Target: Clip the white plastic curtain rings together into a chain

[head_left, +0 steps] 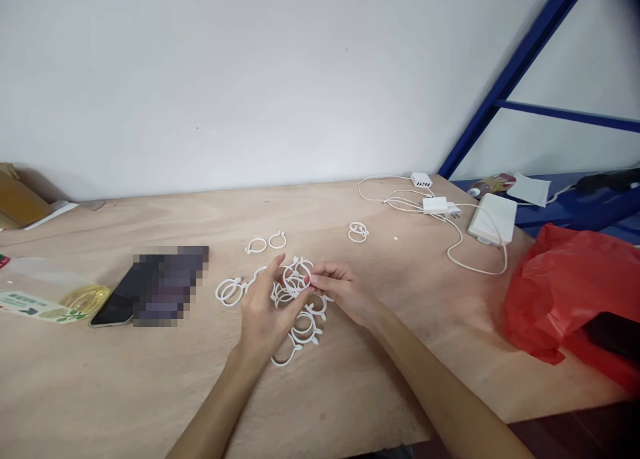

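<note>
Over the middle of the table, a white plastic ring (285,277) with a small tab is held up between my two hands. My right hand (347,292) pinches its right side with thumb and index finger. From the left, my left hand (265,312) curves around it, the thumb reaching to the lower right side and the index finger raised; its other fingers are partly hidden. Beneath and around them lies a loose pile of similar white rings (303,326), several overlapping. More rings (229,292) lie just left of my left hand.
Farther back are two rings (257,246) and a small overlapping group (358,232). Left are a phone (117,302) and a clear bag (40,289) with something yellow. Right are a charger (435,205) with cables, a white box (493,218) and a red plastic bag (560,286).
</note>
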`<action>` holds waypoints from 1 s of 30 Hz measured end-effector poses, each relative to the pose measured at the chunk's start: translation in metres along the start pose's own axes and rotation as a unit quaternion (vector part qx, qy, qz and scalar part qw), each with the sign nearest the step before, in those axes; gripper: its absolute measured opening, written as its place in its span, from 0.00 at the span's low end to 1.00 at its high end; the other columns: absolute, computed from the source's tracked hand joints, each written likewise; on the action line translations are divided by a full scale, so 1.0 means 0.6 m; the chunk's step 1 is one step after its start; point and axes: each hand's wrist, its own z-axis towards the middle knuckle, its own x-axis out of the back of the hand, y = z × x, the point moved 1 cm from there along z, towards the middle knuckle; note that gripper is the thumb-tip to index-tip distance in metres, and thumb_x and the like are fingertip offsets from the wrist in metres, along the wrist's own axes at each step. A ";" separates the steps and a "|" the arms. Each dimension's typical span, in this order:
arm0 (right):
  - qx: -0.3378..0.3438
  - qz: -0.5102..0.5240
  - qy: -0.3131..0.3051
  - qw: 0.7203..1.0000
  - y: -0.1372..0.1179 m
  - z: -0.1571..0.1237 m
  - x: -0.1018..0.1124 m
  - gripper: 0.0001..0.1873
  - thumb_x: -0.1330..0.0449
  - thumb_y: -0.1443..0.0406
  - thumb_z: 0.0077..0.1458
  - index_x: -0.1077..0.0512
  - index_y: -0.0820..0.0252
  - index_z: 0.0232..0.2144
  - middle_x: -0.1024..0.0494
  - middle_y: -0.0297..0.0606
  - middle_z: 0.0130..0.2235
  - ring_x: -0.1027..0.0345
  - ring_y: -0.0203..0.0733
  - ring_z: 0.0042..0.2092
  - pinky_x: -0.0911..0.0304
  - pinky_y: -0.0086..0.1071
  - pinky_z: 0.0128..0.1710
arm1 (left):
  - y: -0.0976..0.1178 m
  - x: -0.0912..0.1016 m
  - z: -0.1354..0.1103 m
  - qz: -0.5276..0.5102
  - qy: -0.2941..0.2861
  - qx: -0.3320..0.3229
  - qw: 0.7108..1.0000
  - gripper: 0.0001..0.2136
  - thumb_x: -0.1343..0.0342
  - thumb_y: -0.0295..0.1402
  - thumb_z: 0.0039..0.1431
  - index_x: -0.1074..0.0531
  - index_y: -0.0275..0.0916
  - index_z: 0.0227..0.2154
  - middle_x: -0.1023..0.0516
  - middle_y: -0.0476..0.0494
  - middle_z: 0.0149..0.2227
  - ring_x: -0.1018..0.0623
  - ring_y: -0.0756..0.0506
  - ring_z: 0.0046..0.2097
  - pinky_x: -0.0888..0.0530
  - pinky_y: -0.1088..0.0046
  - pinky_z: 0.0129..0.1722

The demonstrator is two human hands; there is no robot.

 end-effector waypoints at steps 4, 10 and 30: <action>-0.002 -0.008 -0.012 1.000 0.003 0.000 0.002 0.09 0.34 0.59 0.48 0.23 0.60 0.28 0.24 0.33 0.31 0.34 0.34 0.33 0.40 0.29 0.37 | 0.001 0.002 0.002 -0.003 0.016 -0.036 0.999 0.17 0.38 0.36 0.53 0.27 0.38 0.46 0.18 0.44 0.37 0.20 0.45 0.37 0.24 0.70 0.40; 0.027 0.042 0.028 0.998 0.002 0.001 -0.003 0.14 0.32 0.58 0.45 0.23 0.56 0.35 0.22 0.32 0.32 0.32 0.34 0.32 0.40 0.30 0.35 | 0.008 -0.003 -0.004 -0.031 0.026 -0.089 0.995 0.17 0.38 0.31 0.52 0.27 0.36 0.45 0.18 0.43 0.36 0.19 0.46 0.34 0.23 0.72 0.37; 0.007 0.185 -0.043 0.982 0.007 0.001 -0.011 0.08 0.32 0.63 0.47 0.22 0.61 0.29 0.25 0.33 0.28 0.33 0.33 0.32 0.37 0.28 0.35 | 0.029 -0.012 -0.017 -0.076 0.007 -0.112 0.991 0.22 0.40 0.26 0.51 0.32 0.36 0.51 0.20 0.41 0.39 0.21 0.48 0.37 0.24 0.73 0.41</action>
